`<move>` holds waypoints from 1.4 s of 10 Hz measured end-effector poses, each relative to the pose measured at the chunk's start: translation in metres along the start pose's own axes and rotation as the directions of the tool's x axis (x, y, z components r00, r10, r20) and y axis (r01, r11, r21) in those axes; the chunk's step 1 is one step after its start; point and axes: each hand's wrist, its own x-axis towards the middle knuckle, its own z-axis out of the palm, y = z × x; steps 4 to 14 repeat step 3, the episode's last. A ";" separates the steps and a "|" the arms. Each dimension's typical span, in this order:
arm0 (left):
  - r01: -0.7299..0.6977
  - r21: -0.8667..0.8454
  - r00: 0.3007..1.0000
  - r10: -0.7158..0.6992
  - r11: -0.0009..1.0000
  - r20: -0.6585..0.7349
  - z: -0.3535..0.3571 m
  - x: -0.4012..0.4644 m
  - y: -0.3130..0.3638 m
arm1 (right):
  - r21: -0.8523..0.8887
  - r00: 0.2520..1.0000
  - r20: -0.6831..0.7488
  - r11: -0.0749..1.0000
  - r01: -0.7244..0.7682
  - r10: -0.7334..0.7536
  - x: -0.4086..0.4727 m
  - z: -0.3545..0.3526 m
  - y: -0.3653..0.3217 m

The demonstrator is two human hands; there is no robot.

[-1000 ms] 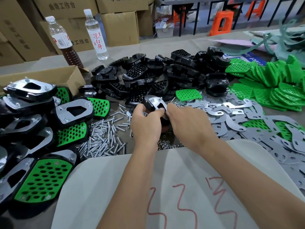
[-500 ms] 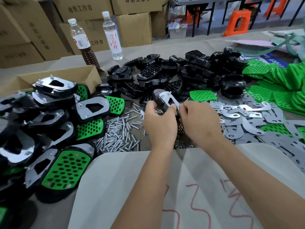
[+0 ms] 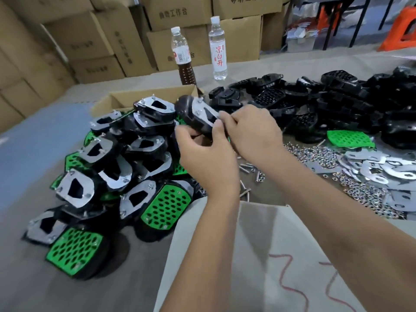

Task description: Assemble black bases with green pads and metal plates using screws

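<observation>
Both hands hold one assembled black base [image 3: 194, 113] with a metal plate and screws on top, lifted above the heap of finished pieces [image 3: 117, 163]. My left hand [image 3: 202, 152] grips its near end from below. My right hand [image 3: 249, 134] pinches its right end with curled fingers. Loose black bases [image 3: 315, 104] are piled at the back right. A single green pad [image 3: 350, 138] lies beside them. Metal plates [image 3: 378, 170] and small nuts [image 3: 319, 154] are spread at the right. Screws [image 3: 247, 174] lie under my forearms.
Two plastic bottles [image 3: 217, 48] stand at the table's back, in front of stacked cardboard boxes [image 3: 175, 30]. An open carton [image 3: 144, 97] sits behind the finished heap. A pale sheet with red scribbles [image 3: 258, 255] covers the near table.
My view has swung left and both hands have carried the assembled base leftward and up, from above the screws to above the finished heap.
</observation>
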 end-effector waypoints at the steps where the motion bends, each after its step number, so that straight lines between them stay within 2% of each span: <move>1: -0.002 -0.137 0.981 -0.025 0.991 -0.192 -0.013 0.032 0.010 | 0.077 0.980 0.032 0.978 0.192 -0.195 0.009 0.007 -0.045; 2: 0.128 -0.494 0.903 -0.307 0.860 -0.301 -0.020 0.069 0.025 | 0.250 0.954 0.091 0.934 0.255 -0.285 0.008 0.011 -0.067; 3: 0.317 -0.596 0.852 -0.498 0.738 -0.163 -0.021 0.090 0.033 | 0.397 0.968 0.112 0.903 0.165 -0.226 -0.002 0.015 -0.050; 14: 0.317 -0.596 0.852 -0.498 0.738 -0.163 -0.021 0.090 0.033 | 0.397 0.968 0.112 0.903 0.165 -0.226 -0.002 0.015 -0.050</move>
